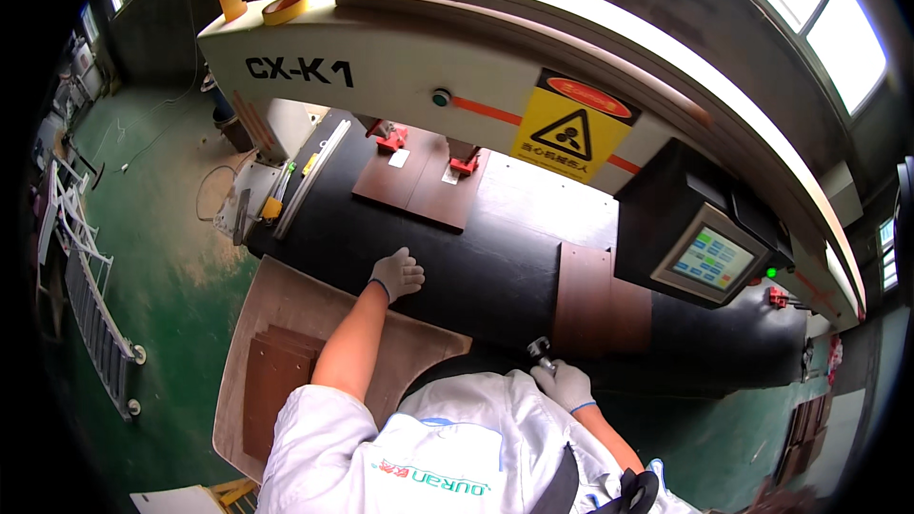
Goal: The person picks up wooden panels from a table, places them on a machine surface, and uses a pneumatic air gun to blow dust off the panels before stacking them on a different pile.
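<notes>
My left hand (398,274), in a pale glove, is over the front part of the black worktable (319,233). Its fingers are stretched out and nothing is in them. My right hand (564,386), gloved too, is low at the table's front edge, closed around a small metal tool with a dark round head (541,350); its exact kind is unclear. Beyond my left hand, brown panels (419,181) lie side by side beneath red clamps (391,140). More brown panels (595,295) rest on the table, ahead of my right hand.
A white machine beam (390,62) spans above the table, with a control screen (709,255) hanging at the right. Stacked brown panels (276,376) lie on a board (314,290) at my left. A wheeled grey rack (95,314) stands on the green floor, far left.
</notes>
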{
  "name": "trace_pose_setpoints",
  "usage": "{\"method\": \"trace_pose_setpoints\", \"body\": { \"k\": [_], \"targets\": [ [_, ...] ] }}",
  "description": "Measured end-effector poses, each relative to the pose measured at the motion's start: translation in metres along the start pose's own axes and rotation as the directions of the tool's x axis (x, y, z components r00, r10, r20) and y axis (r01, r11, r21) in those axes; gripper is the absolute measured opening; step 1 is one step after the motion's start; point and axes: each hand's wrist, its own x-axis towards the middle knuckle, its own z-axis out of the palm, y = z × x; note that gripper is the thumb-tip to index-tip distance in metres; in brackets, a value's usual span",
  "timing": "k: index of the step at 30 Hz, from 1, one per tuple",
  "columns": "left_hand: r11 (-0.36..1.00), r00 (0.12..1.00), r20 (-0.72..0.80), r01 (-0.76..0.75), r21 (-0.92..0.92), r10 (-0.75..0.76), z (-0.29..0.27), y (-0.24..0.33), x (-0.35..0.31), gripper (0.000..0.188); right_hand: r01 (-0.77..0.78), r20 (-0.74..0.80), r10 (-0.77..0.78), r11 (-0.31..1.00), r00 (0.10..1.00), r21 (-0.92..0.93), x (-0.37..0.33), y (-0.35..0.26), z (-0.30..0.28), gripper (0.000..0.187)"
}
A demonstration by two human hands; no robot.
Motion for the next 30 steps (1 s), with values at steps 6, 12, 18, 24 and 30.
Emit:
{"method": "trace_pose_setpoints", "body": {
  "k": [6, 12, 18, 24, 30],
  "targets": [
    [0.986, 1.000, -0.001, -0.005, 0.166, 0.005, 0.012, 0.043, 0.015, 0.044, 0.027, 0.119, -0.019, 0.998, 0.993, -0.061, 0.013, -0.014, 0.014, 0.059],
    [0.041, 0.310, 0.028, -0.215, 0.976, 0.950, 0.028, 0.103, 0.048, 0.076, -0.083, 0.126, 0.061, 0.981, 0.990, 0.175, 0.004, -0.026, 0.019, 0.055],
    [0.035, 0.737, -0.264, 0.311, 0.950, 0.622, 0.058, 0.166, 0.032, 0.138, -0.059, 0.315, 0.032, 0.995, 0.949, 0.077, 0.014, -0.011, 0.050, 0.043],
    [0.090, 0.742, -0.320, 0.333, 0.939, 0.589, 0.061, 0.191, 0.045, 0.146, -0.101, 0.262, 0.049, 0.977, 0.964, 0.189, 0.009, 0.009, 0.062, 0.040],
    [0.077, 0.732, -0.307, 0.331, 0.941, 0.608, 0.052, 0.188, 0.054, 0.146, -0.228, -0.002, 0.236, 0.941, 0.972, 0.250, -0.001, -0.038, 0.032, 0.039]
  ]
}}
